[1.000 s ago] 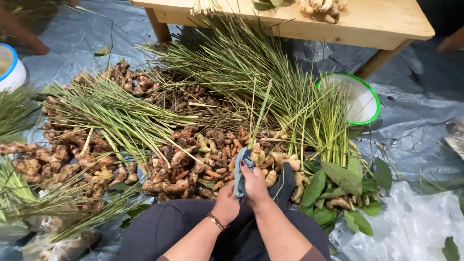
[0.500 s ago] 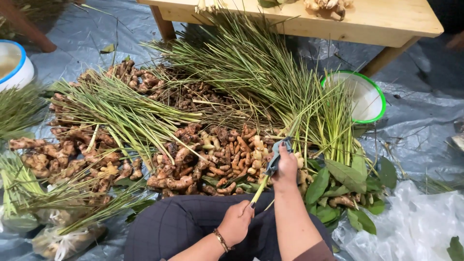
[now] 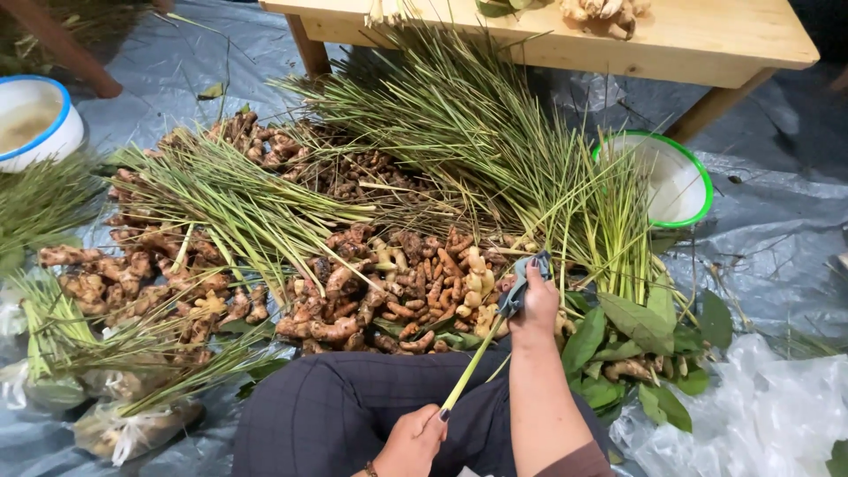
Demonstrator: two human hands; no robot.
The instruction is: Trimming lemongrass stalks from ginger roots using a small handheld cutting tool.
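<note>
My left hand (image 3: 413,444) sits low over my lap and pinches the near end of a thin pale-green lemongrass stalk (image 3: 473,362). The stalk slants up to the right into my right hand (image 3: 535,309). That hand is closed around a grey-blue cloth (image 3: 521,284) wrapped on the stalk's far part. Just beyond the hands lies a heap of turmeric and ginger roots (image 3: 415,287). Long lemongrass bundles (image 3: 495,141) fan out behind it.
A low wooden table (image 3: 689,40) stands at the back. A white bowl with a green rim (image 3: 676,181) sits to the right, a blue-rimmed bowl (image 3: 40,119) at far left. Broad green leaves (image 3: 636,331) lie at my right; a grey tarp (image 3: 777,265) covers the floor.
My hands were together at the root pile. The right hand has slid up and right along the stalk with the cloth, while the left drew down toward my lap.
</note>
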